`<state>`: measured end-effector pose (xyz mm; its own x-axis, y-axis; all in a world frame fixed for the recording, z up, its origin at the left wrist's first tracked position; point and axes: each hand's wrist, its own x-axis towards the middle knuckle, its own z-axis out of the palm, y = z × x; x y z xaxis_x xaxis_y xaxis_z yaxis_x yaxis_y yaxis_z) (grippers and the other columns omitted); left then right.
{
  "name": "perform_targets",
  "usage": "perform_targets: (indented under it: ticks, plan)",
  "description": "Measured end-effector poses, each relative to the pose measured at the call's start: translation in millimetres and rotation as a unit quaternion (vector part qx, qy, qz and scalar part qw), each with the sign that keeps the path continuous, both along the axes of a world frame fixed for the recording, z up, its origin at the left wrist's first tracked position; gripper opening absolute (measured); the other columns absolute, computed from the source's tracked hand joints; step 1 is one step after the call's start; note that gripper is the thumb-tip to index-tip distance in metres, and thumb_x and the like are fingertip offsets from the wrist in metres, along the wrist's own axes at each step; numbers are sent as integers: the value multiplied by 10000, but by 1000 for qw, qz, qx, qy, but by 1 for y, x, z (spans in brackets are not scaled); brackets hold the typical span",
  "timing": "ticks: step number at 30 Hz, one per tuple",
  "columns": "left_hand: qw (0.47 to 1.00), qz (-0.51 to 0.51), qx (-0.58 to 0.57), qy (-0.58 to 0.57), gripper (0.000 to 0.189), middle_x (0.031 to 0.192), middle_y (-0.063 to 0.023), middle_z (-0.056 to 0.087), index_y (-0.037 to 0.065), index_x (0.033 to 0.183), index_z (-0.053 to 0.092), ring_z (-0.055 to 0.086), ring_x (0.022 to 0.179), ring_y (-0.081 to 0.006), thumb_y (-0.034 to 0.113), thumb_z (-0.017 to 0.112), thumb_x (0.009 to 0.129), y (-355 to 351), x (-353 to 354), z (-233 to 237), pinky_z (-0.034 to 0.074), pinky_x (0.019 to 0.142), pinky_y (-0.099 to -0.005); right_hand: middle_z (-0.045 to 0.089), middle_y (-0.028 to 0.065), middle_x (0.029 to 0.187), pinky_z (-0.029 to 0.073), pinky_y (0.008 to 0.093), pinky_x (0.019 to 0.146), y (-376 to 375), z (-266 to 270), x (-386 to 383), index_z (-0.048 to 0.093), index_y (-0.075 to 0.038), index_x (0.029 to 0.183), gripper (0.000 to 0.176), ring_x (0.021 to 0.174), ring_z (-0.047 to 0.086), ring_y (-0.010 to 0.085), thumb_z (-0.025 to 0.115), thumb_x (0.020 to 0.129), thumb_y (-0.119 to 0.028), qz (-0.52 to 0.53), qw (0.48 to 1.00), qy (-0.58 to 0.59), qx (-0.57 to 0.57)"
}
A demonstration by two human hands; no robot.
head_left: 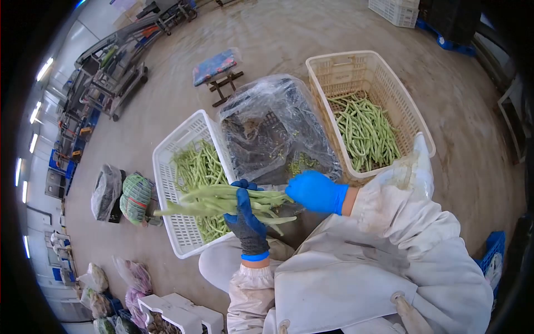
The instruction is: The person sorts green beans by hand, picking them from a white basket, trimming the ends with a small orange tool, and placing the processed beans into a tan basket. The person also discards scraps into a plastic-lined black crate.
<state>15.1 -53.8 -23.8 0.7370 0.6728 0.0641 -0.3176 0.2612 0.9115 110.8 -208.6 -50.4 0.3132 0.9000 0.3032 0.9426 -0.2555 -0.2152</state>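
**A Bunch of Green Beans**

The bunch of green beans (214, 199) is long, thin and light green. The beans lie side by side, almost flat, with their tips pointing left and right. The left hand (247, 220), in a dark glove, wraps around the middle. The right ends touch the right hand (317, 192), in a blue glove. The bunch is up over a white basket (164, 183).

Middle of the bean bundle (206, 197) behind the left hand's fingers (243, 203); white crate (397, 10) partly beyond the top edge.
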Motion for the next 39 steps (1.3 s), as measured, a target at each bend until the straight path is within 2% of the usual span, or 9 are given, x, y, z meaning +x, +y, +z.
perform_targets:
  ticks: [6, 9, 14, 15, 17, 20, 24, 30, 39]
  plan:
    - [984, -66, 90, 140, 326, 973, -128, 628, -27, 1128, 516, 619, 816, -213, 115, 613, 850, 15, 4, -14, 522, 715, -335, 601, 128, 740, 475, 399, 586, 23, 26, -4, 599, -79, 762, 81, 691, 613, 292, 592, 705, -136, 89, 994, -34, -56]
    - [975, -153, -36, 159, 309, 1010, -124, 615, 13, 1128, 517, 611, 822, -213, 122, 597, 850, 7, 1, -8, 522, 693, -338, 611, 138, 765, 481, 404, 609, 24, 40, 40, 594, -62, 799, 63, 697, 612, 310, 573, 755, -102, -113, 965, 70, 227]
    - [963, -181, -179, 93, 339, 1093, -96, 578, 34, 1139, 513, 569, 912, -201, 232, 578, 871, 20, 0, -14, 503, 766, -374, 612, 210, 880, 493, 432, 705, -8, 53, 67, 614, -32, 1001, 232, 823, 607, 351, 529, 785, -31, -255, 729, 358, 524]
    - [961, -161, -211, 71, 333, 1091, -93, 581, 42, 1144, 515, 572, 916, -200, 229, 573, 875, 22, 0, -13, 494, 790, -380, 612, 210, 880, 493, 432, 705, -14, 36, 77, 614, -32, 1001, 232, 823, 607, 351, 529, 785, -31, -253, 730, 361, 523]
    - [966, -112, -226, 63, 316, 1103, -85, 582, 64, 1158, 521, 570, 953, -197, 224, 555, 888, 23, -2, -6, 477, 833, -384, 603, 230, 938, 482, 439, 747, -22, -17, 95, 607, -26, 1029, 250, 884, 598, 351, 553, 786, -59, -329, 916, 97, 210]
    - [953, -101, -287, -11, 319, 1123, -81, 575, 77, 1167, 518, 559, 994, -195, 243, 547, 896, 45, 4, -32, 473, 841, -376, 595, 226, 1015, 475, 430, 783, -29, -34, 71, 600, -36, 1075, 287, 935, 582, 361, 558, 795, -81, -313, 945, 93, 15]
    - [972, -43, -231, -29, 354, 1127, -71, 568, 60, 1171, 527, 550, 989, -195, 272, 560, 890, 54, 5, -38, 471, 841, -389, 621, 183, 945, 478, 402, 786, -19, 23, 12, 598, -47, 1082, 277, 862, 603, 333, 544, 823, -127, -55, 850, 519, 73]
    - [982, -5, -189, -12, 391, 1134, -70, 541, 49, 1213, 488, 532, 982, -203, 265, 557, 894, 54, 8, -27, 472, 830, -377, 630, 136, 890, 476, 339, 732, -3, 23, -23, 567, -32, 1136, 277, 789, 602, 222, 496, 894, -147, 0, 871, 490, 21]
    - [988, 39, -146, -30, 380, 1150, -66, 534, 54, 1201, 494, 537, 992, -194, 259, 572, 891, 45, 6, -15, 486, 795, -358, 569, 148, 826, 460, 385, 666, 5, 6, -41, 579, -26, 1043, 241, 754, 574, 311, 480, 827, -71, -19, 938, 346, 13]
